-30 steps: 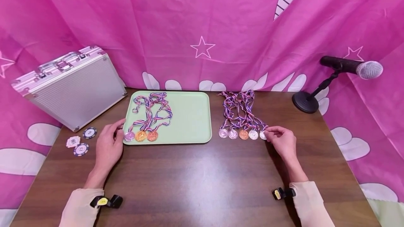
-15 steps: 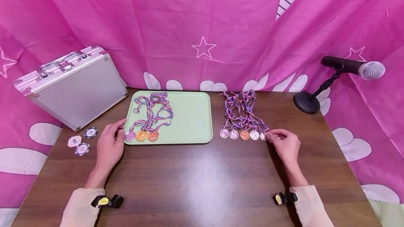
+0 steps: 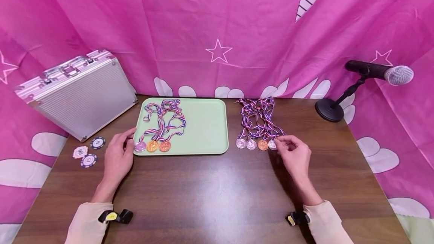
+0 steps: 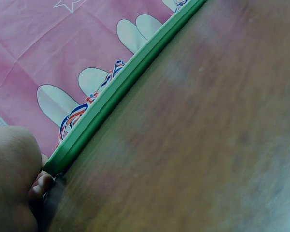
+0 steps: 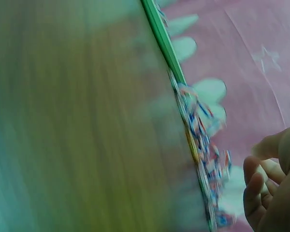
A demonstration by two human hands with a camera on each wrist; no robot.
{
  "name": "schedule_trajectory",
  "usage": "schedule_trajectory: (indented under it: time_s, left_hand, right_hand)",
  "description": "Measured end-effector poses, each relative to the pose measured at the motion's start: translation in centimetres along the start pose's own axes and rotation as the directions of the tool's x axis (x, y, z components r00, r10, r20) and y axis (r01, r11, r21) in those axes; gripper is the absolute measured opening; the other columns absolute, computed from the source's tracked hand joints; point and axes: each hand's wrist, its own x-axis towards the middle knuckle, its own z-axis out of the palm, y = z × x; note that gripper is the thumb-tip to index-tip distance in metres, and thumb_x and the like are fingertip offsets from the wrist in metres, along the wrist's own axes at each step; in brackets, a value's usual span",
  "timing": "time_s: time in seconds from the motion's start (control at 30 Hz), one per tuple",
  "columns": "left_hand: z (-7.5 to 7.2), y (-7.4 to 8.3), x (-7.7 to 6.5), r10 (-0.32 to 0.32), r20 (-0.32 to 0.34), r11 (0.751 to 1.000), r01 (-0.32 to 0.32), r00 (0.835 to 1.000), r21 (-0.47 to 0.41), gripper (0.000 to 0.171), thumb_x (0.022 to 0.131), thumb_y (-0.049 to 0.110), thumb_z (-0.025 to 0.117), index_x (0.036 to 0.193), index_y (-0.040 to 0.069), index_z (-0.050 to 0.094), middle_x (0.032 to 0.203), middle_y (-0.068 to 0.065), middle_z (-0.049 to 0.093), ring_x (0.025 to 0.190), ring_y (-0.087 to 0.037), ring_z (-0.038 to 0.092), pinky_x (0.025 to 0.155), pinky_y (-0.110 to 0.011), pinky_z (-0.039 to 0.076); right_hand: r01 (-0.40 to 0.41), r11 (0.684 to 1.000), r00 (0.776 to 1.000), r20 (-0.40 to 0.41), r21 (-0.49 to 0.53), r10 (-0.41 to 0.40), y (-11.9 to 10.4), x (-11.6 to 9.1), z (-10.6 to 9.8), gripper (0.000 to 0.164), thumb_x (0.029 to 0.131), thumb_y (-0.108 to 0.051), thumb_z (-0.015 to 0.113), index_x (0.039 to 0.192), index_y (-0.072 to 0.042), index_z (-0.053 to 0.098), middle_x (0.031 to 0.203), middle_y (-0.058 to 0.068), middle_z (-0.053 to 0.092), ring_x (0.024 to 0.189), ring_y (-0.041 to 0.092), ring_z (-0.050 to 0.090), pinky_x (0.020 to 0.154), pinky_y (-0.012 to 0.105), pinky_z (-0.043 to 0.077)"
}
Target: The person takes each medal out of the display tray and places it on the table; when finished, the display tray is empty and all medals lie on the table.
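In the head view a pale green tray point(image 3: 200, 127) lies on the table. My left hand point(image 3: 118, 155) grips its left edge, fingers at the near corner. On the tray lie a pinkish-silver medal point(image 3: 140, 146), a gold medal point(image 3: 152, 146) and a copper medal point(image 3: 165, 146), their striped ribbons point(image 3: 162, 119) spread behind. Right of the tray, several silver medals point(image 3: 251, 144) and a bronze medal point(image 3: 262, 145) form a row with tangled ribbons point(image 3: 257, 118). My right hand point(image 3: 295, 157) hovers over the row's right end, fingers loosely curled and holding nothing; it hides the last medal.
A silver case point(image 3: 84, 97) stands at the back left, with several poker chips point(image 3: 89, 160) before it. A microphone point(image 3: 376, 71) on a black stand point(image 3: 329, 110) is at the back right. Pink cloth point(image 3: 183, 29) hangs behind the brown table point(image 3: 210, 199).
My right hand has let go of the rightmost medal, lifted and shifted left over the row. The left hand and the tray have stayed in place.
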Motion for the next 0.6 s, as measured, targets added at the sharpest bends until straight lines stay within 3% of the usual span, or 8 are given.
schedule_trajectory:
  time_s: [0.2,0.47,0.6]
  left_hand:
    - [0.0,-0.1,0.0,-0.002,0.001,1.000,0.002,1.000,-0.006,0.040,0.109,0.000,0.054,0.147,-0.002,0.068,0.124,-0.027,0.067,0.106,-0.037,0.059,0.088,-0.050,0.038]
    - [0.2,0.1,0.0,0.018,0.000,1.000,-0.018,1.000,-0.015,0.041,0.108,-0.001,0.054,0.146,-0.003,0.068,0.124,-0.028,0.067,0.107,-0.039,0.059,0.088,-0.050,0.039]
    - [0.1,0.1,-0.1,0.016,-0.004,1.000,-0.016,1.000,-0.019,0.041,0.108,-0.001,0.054,0.146,-0.003,0.068,0.124,-0.029,0.067,0.107,-0.040,0.060,0.089,-0.052,0.039]
  right_hand:
    - [0.082,0.994,0.990,0.110,0.075,-0.090,-2.2,-1.9,3.7,0.009,0.091,0.001,0.086,0.099,0.000,0.083,0.079,0.012,0.076,0.064,0.002,0.063,0.060,0.013,0.049]
    - [0.102,0.976,0.955,0.257,0.195,-0.151,-4.3,-4.1,8.0,0.011,0.091,0.006,0.085,0.101,0.002,0.081,0.082,0.015,0.078,0.064,0.008,0.065,0.058,0.017,0.053]
    - [0.125,0.976,0.931,0.319,0.177,-0.177,-5.8,-4.9,10.1,0.012,0.092,0.004,0.085,0.102,-0.001,0.081,0.084,0.011,0.079,0.063,0.009,0.067,0.058,0.021,0.056]
